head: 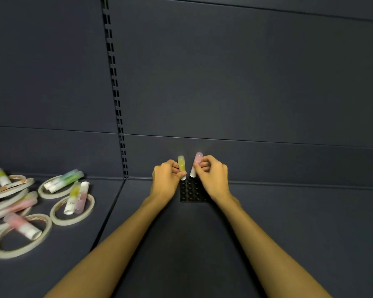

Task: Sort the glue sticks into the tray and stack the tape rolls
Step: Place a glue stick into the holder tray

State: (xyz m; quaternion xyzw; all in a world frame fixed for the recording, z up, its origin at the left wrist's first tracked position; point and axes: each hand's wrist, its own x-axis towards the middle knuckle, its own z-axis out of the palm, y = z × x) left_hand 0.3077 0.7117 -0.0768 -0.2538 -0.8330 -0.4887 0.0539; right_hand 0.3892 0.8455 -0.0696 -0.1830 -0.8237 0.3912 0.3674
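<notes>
From the head camera, both bare forearms reach forward over a dark shelf toward its back panel, where a slotted upright strip runs down to the shelf surface. The left hand has its fingers curled round a yellow glue stick, held nearly upright with its translucent cap on top and its white base pointing down. The right hand pinches a pink glue stick, tilted a little so that its cap leans to the right and its white end points down and left. Both white ends sit just above the far edge of a small black tray, which lies on the shelf between the two wrists and shows rows of round sockets; whether either stick touches a socket cannot be told. Well apart, at the left of the shelf, lies a loose scatter of white tape rolls, flat and partly overlapping. Across and inside these rolls lie more glue sticks: a green pair side by side, a yellow one just beside a pink one within one roll, another pink stick across the nearest roll, and a yellow-capped stick at the far left. That left part of the view is blurred.
</notes>
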